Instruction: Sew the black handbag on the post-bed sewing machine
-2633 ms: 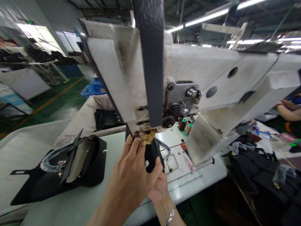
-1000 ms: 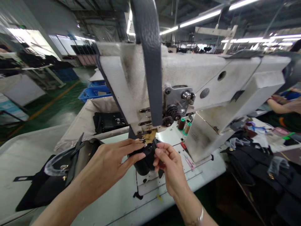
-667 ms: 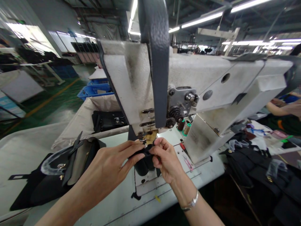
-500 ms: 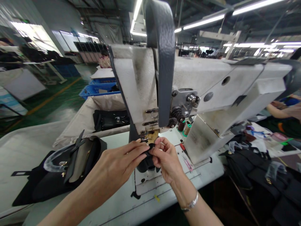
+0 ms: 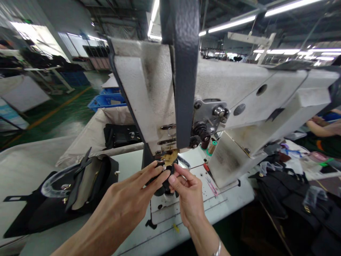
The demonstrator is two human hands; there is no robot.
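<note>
Basically, both hands are on the black piece (image 5: 168, 171), which sits under the needle end of the sewing machine (image 5: 157, 81), right by a yellowish scrap (image 5: 170, 156). L hand (image 5: 137, 190) has thumb & fingertips nearly closed on its L side; R hand (image 5: 189, 193), w/ bracelet (image 5: 217, 248) at the wrist, pinches its R edge btwn thumb & index, the rest curled. Hands block most of the piece, so can't tell its full shape. R of them on the table (image 5: 151, 241): pink snips (image 5: 212, 186), red-handled tool (image 5: 208, 170), thread spools (image 5: 212, 148) near the machine base. Far L, a black bag (image 5: 105, 174) w/ plastic-wrapped handle (image 5: 49, 190). More black bags (image 5: 277, 192) piled far R, near a co-worker's arm (image 5: 317, 128).
</note>
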